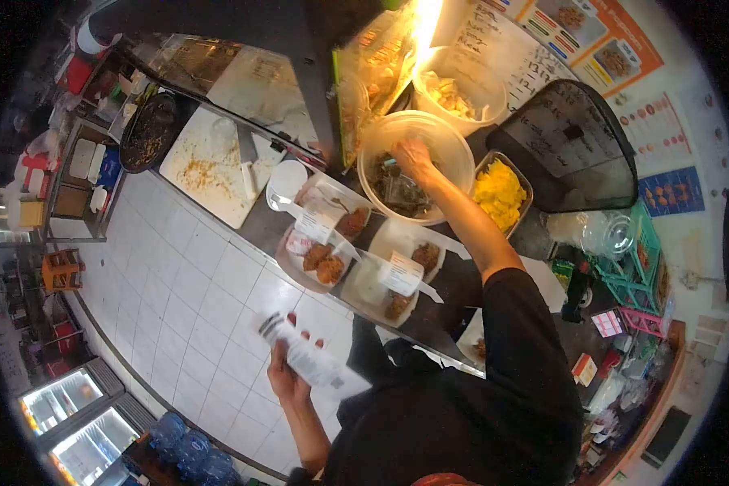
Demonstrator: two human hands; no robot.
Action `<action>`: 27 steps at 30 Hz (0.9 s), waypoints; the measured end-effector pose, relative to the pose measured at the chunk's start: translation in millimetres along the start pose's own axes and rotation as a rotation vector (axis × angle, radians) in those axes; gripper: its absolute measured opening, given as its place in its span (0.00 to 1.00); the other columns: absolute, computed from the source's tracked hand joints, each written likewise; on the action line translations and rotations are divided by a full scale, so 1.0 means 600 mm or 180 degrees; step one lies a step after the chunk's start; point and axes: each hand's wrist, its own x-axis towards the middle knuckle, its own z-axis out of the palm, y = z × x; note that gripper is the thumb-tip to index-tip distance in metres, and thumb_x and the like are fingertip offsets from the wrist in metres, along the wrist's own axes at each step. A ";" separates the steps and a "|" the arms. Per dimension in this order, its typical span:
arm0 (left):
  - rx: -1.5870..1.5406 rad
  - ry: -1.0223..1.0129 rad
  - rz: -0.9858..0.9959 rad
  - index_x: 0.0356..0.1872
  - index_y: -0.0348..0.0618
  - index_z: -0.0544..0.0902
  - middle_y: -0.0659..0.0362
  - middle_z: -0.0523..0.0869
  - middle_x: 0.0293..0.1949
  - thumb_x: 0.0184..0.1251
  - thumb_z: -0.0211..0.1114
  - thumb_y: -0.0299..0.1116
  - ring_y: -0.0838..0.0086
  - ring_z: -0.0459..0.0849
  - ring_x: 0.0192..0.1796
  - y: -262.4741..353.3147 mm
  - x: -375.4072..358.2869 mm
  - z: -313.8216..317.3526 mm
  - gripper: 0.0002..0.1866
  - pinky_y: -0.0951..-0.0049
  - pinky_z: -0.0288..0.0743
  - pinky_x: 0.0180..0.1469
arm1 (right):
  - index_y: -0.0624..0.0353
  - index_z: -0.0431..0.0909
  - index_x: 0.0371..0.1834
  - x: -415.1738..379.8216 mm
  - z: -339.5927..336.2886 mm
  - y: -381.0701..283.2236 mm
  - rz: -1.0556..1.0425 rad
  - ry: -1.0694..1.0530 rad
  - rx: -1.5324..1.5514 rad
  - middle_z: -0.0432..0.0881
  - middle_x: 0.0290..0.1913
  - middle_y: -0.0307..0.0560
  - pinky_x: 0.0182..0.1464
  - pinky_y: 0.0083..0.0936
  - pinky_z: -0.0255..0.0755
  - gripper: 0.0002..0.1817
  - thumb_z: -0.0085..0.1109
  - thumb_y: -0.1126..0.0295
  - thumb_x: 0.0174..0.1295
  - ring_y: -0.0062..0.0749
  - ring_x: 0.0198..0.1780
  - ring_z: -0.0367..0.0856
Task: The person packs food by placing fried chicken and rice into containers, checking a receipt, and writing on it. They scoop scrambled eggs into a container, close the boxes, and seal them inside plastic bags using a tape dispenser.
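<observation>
My left hand holds a printed white paper slip, blurred at its upper end, over the tiled floor. Inside a round translucent tub on the counter is my right hand, fingers curled down among dark small packets. What its fingertips grip, if anything, is hidden. Open takeaway boxes stand in front of the tub: one box has browned fried pieces and a paper slip on it. Another box holds fried pieces, with a slip across it.
A white cutting board with crumbs and a knife lies to the left. Behind the tub stands a bucket of pale pieces. A yellow-filled tray and a dark mesh basket are to the right. A lit glass display case rises behind.
</observation>
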 end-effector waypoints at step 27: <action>0.3136 -0.2984 -0.4814 0.47 0.33 0.84 0.51 0.80 0.58 0.67 0.62 0.33 0.67 0.77 0.61 -0.344 0.078 0.152 0.14 0.70 0.69 0.62 | 0.62 0.80 0.34 -0.830 -0.474 -0.132 0.2562 0.0371 0.5741 0.82 0.27 0.39 0.31 0.22 0.70 0.11 0.71 0.67 0.55 0.18 0.28 0.77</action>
